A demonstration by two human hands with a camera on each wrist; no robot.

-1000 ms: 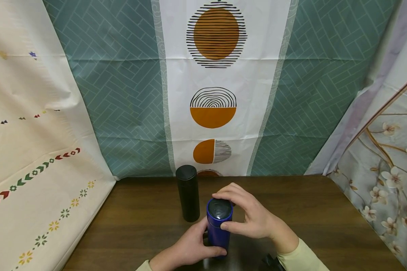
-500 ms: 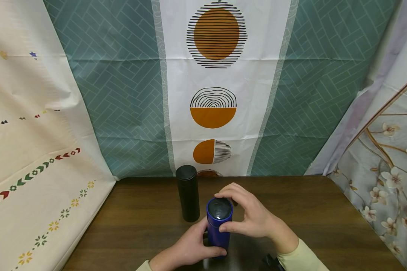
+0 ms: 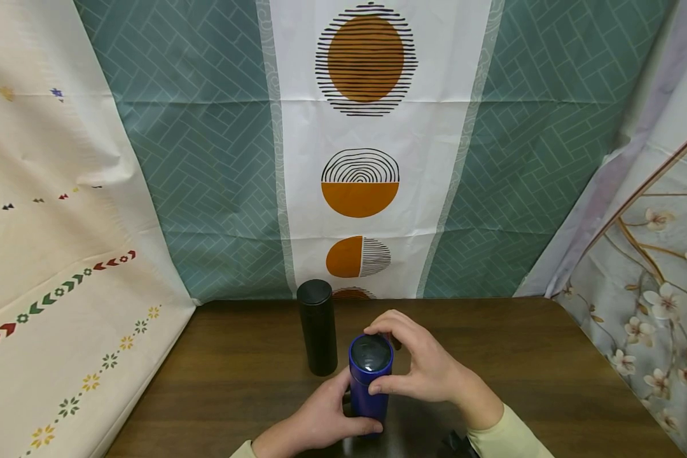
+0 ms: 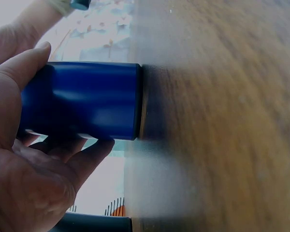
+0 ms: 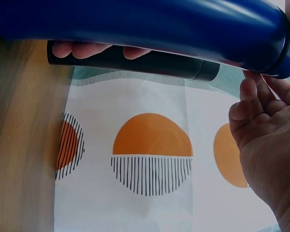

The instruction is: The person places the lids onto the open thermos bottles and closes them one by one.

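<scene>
A blue thermos flask (image 3: 369, 397) stands upright on the wooden table, its glossy black-topped lid (image 3: 371, 353) facing up. My left hand (image 3: 320, 413) grips the flask's lower body, thumb on the near side and fingers curled round the far side. With thumb and fingers my right hand (image 3: 420, 366) pinches the lid at its rim. In the left wrist view the flask's base (image 4: 139, 101) sits right at the tabletop. The right wrist view shows the seam between lid and body (image 5: 145, 29), with my right fingers under the lid.
Behind and to the left of the blue flask stands a black flask (image 3: 318, 331), upright and close to my left fingertips. A patterned cloth (image 3: 360, 127) hangs at the back edge of the brown table (image 3: 235, 369). Other cloths hang at both sides.
My right fingers and thumb have shifted slightly round the lid's rim. The left hand and both flasks stay in place.
</scene>
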